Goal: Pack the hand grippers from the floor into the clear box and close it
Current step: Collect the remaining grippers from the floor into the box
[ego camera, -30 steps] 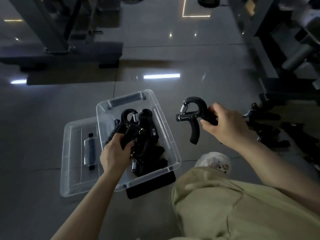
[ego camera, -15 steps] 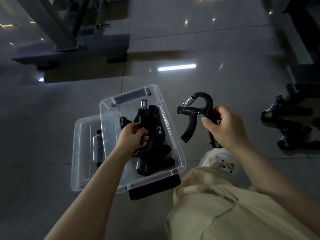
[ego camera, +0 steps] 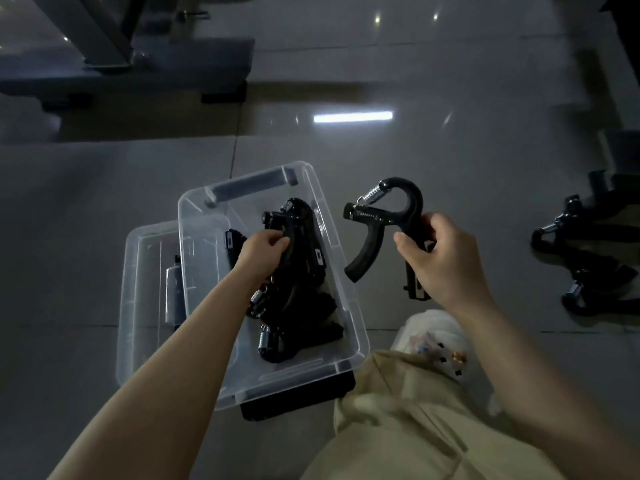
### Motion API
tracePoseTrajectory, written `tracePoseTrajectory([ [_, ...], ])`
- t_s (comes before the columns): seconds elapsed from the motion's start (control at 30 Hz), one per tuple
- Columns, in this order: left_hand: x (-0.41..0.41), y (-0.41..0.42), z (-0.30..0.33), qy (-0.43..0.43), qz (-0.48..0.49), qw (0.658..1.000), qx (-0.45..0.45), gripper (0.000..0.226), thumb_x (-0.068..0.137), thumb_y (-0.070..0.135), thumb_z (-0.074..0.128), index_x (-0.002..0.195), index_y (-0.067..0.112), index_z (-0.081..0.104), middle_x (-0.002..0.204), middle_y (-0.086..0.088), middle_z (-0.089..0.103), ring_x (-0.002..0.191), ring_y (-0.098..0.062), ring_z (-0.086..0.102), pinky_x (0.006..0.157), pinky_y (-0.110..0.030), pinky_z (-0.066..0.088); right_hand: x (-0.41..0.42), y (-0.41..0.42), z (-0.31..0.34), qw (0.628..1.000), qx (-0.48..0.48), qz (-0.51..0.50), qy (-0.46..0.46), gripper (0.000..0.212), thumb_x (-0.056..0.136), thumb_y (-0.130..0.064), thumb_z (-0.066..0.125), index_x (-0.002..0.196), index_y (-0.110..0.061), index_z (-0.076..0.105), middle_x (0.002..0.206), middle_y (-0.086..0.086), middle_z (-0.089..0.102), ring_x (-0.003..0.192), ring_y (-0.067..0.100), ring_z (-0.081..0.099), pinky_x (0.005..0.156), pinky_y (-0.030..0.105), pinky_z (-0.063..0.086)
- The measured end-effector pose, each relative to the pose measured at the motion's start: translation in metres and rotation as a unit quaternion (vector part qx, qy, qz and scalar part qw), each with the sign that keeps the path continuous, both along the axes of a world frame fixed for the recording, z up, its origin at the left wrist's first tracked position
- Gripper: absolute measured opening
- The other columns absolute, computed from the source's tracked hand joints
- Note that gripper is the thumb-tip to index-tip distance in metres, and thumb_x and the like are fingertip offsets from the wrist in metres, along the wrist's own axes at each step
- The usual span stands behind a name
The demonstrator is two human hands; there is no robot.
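The clear box (ego camera: 341, 282) stands open on the grey floor with several black hand grippers (ego camera: 304, 306) piled inside. My left hand (ego camera: 261, 252) reaches into the box and is closed on the handle of one black gripper (ego camera: 289, 220) on top of the pile. My right hand (ego camera: 440, 258) holds another black hand gripper (ego camera: 381, 220) by one handle in the air, just right of the box, its spring end up. More hand grippers (ego camera: 581, 265) lie on the floor at the far right.
The clear lid (ego camera: 145, 289) lies on the floor against the box's left side. A black object (ego camera: 298, 400) sits under the box's near end. My bent knee in khaki trousers (ego camera: 415, 417) and a pale shoe (ego camera: 433, 334) are at lower right. A gym machine base (ego camera: 138, 74) stands at the back left.
My left hand has moved further up the box with its gripper, onto the top of the pile. My right hand has tilted its gripper more upright, near the box.
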State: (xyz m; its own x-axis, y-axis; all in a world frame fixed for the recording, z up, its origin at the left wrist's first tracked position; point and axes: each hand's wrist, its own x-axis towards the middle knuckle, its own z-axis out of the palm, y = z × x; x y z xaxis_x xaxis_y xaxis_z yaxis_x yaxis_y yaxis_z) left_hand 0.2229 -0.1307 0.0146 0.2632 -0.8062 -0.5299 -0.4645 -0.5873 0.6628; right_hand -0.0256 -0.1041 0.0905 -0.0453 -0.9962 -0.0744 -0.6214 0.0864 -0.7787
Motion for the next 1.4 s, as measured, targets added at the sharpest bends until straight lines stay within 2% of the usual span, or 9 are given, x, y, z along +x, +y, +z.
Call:
tracePoseTrajectory([
  [0.17, -0.006, 0.002, -0.009, -0.228, -0.140, 0.961, -0.072, 0.027, 0.079, 0.023, 0.068, 0.103, 0.010, 0.064, 0.097, -0.008, 0.068, 0.092, -0.027, 0.062, 0.077, -0.034, 0.047, -0.005, -0.002, -0.007, 0.999, 0.024, -0.026, -0.003, 0.013, 0.086, -0.027, 0.063, 0.090, -0.017, 0.055, 0.072, 0.004, 0.060, 0.062, 0.021, 0.054, 0.052, 0.023, 0.042],
  [0.4, -0.004, 0.009, -0.013, -0.241, -0.160, 0.955, -0.061, 0.054, 0.086, 0.020, 0.063, 0.136, 0.010, 0.046, 0.132, -0.013, 0.054, 0.121, -0.030, 0.048, 0.101, -0.040, 0.037, -0.002, -0.001, 0.003, 1.000, 0.025, -0.007, 0.003, 0.013, 0.086, -0.030, 0.061, 0.090, -0.018, 0.057, 0.070, 0.002, 0.064, 0.056, 0.018, 0.055, 0.054, 0.031, 0.047],
  [0.63, 0.024, 0.071, 0.041, -0.232, -0.007, 0.932, -0.278, 0.021, 0.086, 0.011, 0.061, 0.107, 0.007, 0.065, 0.105, -0.009, 0.065, 0.098, -0.026, 0.060, 0.085, -0.033, 0.046, 0.021, 0.003, 0.034, 0.992, 0.075, 0.100, -0.033, 0.017, 0.089, -0.033, 0.056, 0.094, -0.018, 0.060, 0.079, 0.005, 0.070, 0.067, 0.029, 0.063, 0.059, 0.037, 0.052],
  [0.7, 0.046, 0.099, 0.052, -0.310, 0.023, 0.899, -0.307, 0.036, 0.084, 0.008, 0.064, 0.119, 0.005, 0.057, 0.118, -0.016, 0.058, 0.111, -0.033, 0.052, 0.091, -0.040, 0.042, 0.039, 0.005, 0.038, 0.985, 0.079, 0.152, 0.018, 0.025, 0.088, -0.038, 0.056, 0.095, -0.015, 0.060, 0.078, 0.005, 0.069, 0.067, 0.026, 0.063, 0.062, 0.038, 0.052],
  [0.8, 0.063, 0.118, 0.043, -0.255, 0.019, 0.952, -0.167, 0.074, 0.086, 0.017, 0.064, 0.146, 0.010, 0.021, 0.151, -0.013, 0.024, 0.139, -0.030, 0.021, 0.111, -0.045, 0.023, 0.069, 0.002, 0.042, 0.969, 0.068, 0.221, 0.083, 0.030, 0.086, -0.042, 0.060, 0.101, -0.015, 0.060, 0.084, -0.001, 0.067, 0.077, 0.024, 0.062, 0.068, 0.034, 0.050],
  [0.93, 0.054, 0.128, 0.013, -0.220, -0.030, 0.962, -0.160, 0.068, 0.094, 0.003, 0.044, 0.147, 0.002, 0.003, 0.157, -0.008, -0.004, 0.144, -0.019, -0.007, 0.116, -0.028, 0.006, 0.106, -0.014, 0.047, 0.946, -0.001, 0.289, 0.143, 0.036, 0.085, -0.037, 0.061, 0.116, -0.019, 0.056, 0.109, 0.000, 0.066, 0.099, 0.024, 0.060, 0.083, 0.033, 0.046],
  [1.07, 0.060, 0.128, 0.005, -0.195, 0.007, 0.965, -0.173, 0.066, 0.092, -0.005, 0.040, 0.148, 0.007, 0.007, 0.158, -0.005, 0.000, 0.144, -0.017, 0.004, 0.099, 0.002, 0.013, 0.138, -0.025, 0.033, 0.914, -0.038, 0.361, 0.178, 0.033, 0.087, -0.024, 0.056, 0.119, -0.020, 0.057, 0.115, 0.001, 0.061, 0.105, 0.024, 0.056, 0.090, 0.034, 0.041],
  [1.23, 0.060, 0.129, 0.002, -0.165, 0.007, 0.967, -0.192, 0.070, 0.093, -0.004, 0.040, 0.148, 0.013, 0.000, 0.157, -0.002, 0.001, 0.143, -0.023, 0.019, 0.111, -0.035, 0.030, 0.156, -0.038, 0.014, 0.801, -0.256, 0.396, 0.369, 0.029, 0.080, -0.006, 0.049, 0.100, -0.017, 0.068, 0.101, 0.004, 0.066, 0.069, 0.029, 0.064, 0.059, 0.032, 0.048],
  [1.4, 0.057, 0.128, 0.004, -0.175, 0.012, 0.968, -0.181, 0.068, 0.094, -0.002, 0.037, 0.148, 0.014, -0.002, 0.157, 0.003, -0.003, 0.140, -0.001, -0.005, 0.107, -0.003, -0.001, 0.194, -0.033, 0.000, 0.649, -0.247, 0.538, 0.477, 0.027, 0.092, -0.011, 0.041, 0.106, -0.015, 0.063, 0.108, 0.004, 0.057, 0.088, 0.027, 0.062, 0.077, 0.036, 0.038],
])
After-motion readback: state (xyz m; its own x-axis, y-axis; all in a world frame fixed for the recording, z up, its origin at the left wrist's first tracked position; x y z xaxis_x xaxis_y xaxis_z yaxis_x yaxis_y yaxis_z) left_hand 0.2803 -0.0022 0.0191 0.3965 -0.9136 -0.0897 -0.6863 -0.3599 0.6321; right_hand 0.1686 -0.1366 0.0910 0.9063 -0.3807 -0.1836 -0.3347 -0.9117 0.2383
